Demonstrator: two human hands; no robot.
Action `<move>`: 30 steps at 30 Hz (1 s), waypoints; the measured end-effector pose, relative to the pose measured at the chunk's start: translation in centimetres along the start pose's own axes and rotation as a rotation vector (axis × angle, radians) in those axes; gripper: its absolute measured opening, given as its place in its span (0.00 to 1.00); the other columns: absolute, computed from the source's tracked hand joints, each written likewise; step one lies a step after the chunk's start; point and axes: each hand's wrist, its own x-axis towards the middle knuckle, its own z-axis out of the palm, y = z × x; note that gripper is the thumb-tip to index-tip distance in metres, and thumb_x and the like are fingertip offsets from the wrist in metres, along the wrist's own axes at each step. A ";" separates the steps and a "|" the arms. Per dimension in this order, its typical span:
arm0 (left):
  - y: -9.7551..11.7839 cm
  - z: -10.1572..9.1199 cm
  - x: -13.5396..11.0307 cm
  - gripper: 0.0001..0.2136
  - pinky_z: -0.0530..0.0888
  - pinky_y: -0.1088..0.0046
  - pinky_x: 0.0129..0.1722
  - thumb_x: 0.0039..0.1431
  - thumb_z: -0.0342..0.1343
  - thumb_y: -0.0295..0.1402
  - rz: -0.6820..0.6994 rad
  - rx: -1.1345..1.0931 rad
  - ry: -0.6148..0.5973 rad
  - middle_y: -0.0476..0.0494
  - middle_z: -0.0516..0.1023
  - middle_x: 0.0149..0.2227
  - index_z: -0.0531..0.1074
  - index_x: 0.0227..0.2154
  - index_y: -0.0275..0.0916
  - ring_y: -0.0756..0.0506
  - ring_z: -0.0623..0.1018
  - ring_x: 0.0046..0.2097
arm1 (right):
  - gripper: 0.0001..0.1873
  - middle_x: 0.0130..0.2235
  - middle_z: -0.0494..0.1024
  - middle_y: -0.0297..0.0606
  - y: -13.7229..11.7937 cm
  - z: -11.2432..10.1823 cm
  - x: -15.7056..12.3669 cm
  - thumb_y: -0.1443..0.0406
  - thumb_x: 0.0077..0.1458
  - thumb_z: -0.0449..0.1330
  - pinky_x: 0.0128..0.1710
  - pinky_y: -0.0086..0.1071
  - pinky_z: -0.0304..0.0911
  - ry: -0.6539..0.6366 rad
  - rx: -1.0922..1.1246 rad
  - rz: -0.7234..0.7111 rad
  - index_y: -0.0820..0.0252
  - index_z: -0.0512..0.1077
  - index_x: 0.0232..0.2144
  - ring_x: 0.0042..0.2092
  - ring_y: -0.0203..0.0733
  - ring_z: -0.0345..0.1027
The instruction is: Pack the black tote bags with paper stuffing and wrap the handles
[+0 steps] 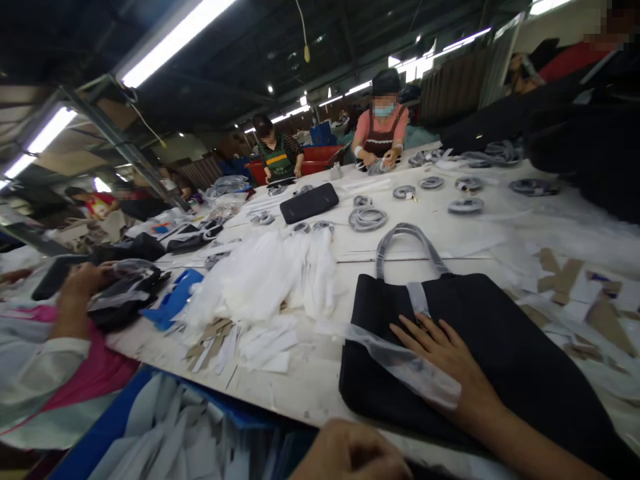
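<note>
A black tote bag [480, 320] lies on the table in front of me, its grey plastic-wrapped handle [407, 233] standing up at the far side. My right hand [445, 367] rests on the bag with its fingers stretched out flat. A strip of clear plastic film [395, 360] runs across the bag and over the thumb side of that hand, hiding the thumb. At the bottom edge of the view, my left hand [355, 453] is closed with curled fingers, near the table's front edge. The picture cuts it off, and anything in it is hidden.
Left of the bag are a heap of thin white sheets [260, 273], cardboard strips and a blue object [175, 300]. Wrapped coiled straps [367, 219] and a black bag [310, 203] lie farther back. A blue bin [115, 427] stands below; co-workers surround the table.
</note>
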 end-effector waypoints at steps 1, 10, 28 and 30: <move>0.5 -1.4 -0.3 0.13 0.75 0.63 0.46 0.57 0.60 0.43 0.103 0.164 0.258 0.40 0.82 0.34 0.80 0.36 0.38 0.40 0.80 0.39 | 0.32 0.64 0.64 0.43 0.0 0.1 -0.1 0.60 0.55 0.55 0.57 0.58 0.53 0.029 -0.013 -0.010 0.52 0.61 0.63 0.64 0.61 0.54; -0.5 -7.4 7.2 0.29 0.75 0.66 0.50 0.52 0.64 0.30 0.456 0.065 0.799 0.40 0.76 0.53 0.68 0.59 0.44 0.41 0.78 0.50 | 0.31 0.63 0.66 0.43 0.4 0.9 -0.3 0.62 0.56 0.55 0.56 0.54 0.56 0.128 -0.056 -0.063 0.54 0.64 0.62 0.63 0.60 0.56; 2.9 -12.6 5.0 0.05 0.79 0.77 0.39 0.65 0.54 0.24 0.574 -1.072 0.908 0.46 0.81 0.33 0.74 0.37 0.35 0.52 0.81 0.34 | 0.28 0.60 0.70 0.44 -0.7 0.3 0.0 0.50 0.61 0.53 0.58 0.55 0.54 0.205 0.012 0.001 0.53 0.67 0.59 0.62 0.59 0.58; 3.0 -12.4 4.7 0.07 0.78 0.78 0.41 0.67 0.51 0.26 0.636 -1.091 0.861 0.50 0.78 0.29 0.74 0.35 0.37 0.55 0.80 0.32 | 0.28 0.60 0.71 0.44 -0.7 0.2 0.0 0.50 0.61 0.53 0.57 0.55 0.55 0.211 0.015 0.000 0.54 0.68 0.59 0.62 0.60 0.59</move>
